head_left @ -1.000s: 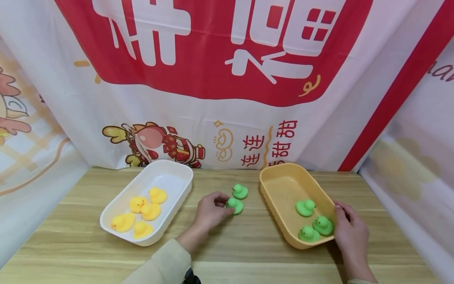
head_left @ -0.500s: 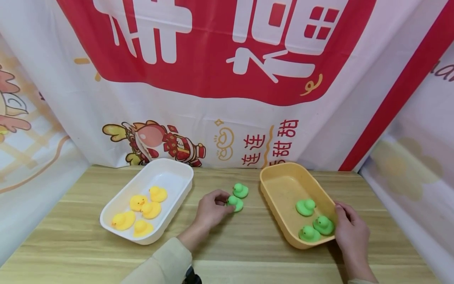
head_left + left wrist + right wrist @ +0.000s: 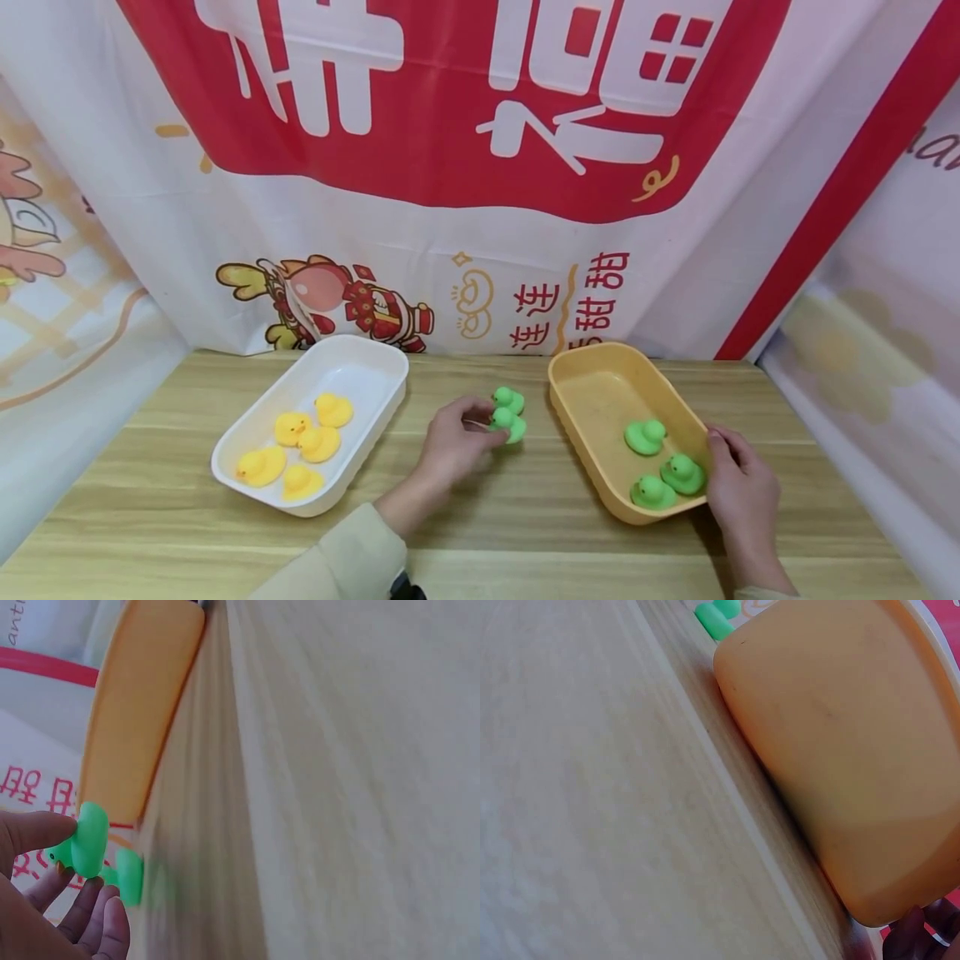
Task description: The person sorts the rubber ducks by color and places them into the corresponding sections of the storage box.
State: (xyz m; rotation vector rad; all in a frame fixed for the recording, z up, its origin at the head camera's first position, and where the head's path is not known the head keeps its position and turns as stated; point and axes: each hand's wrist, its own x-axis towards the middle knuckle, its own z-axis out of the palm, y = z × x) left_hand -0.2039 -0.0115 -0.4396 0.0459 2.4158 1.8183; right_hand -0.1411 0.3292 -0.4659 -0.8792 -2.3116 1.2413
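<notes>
Between thumb and fingers, my left hand (image 3: 453, 442) pinches a green toy duck (image 3: 509, 425); the left wrist view shows this held duck (image 3: 90, 840) raised off the table. Just behind it a second green duck (image 3: 507, 400) sits on the wood. My right hand (image 3: 744, 492) grips the right rim of an orange-yellow tray (image 3: 592, 475), thumb over the edge. Inside that tray lie three green ducks (image 3: 645, 437), toward its near right end. From the right wrist, the tray's outer wall (image 3: 832, 750) fills much of the view, with fingertips (image 3: 909, 937) at its lower corner.
To the left stands a white tray (image 3: 375, 433) with several yellow ducks (image 3: 318, 445) in it. Both trays rest on a wood-grain table (image 3: 480, 533). A printed red and white cloth (image 3: 450, 233) hangs along the back, with more cloth at both sides.
My left hand has lifted the nearer green duck and carried it slightly right and up, so it now overlaps the other duck in view. My right hand and both trays have stayed put.
</notes>
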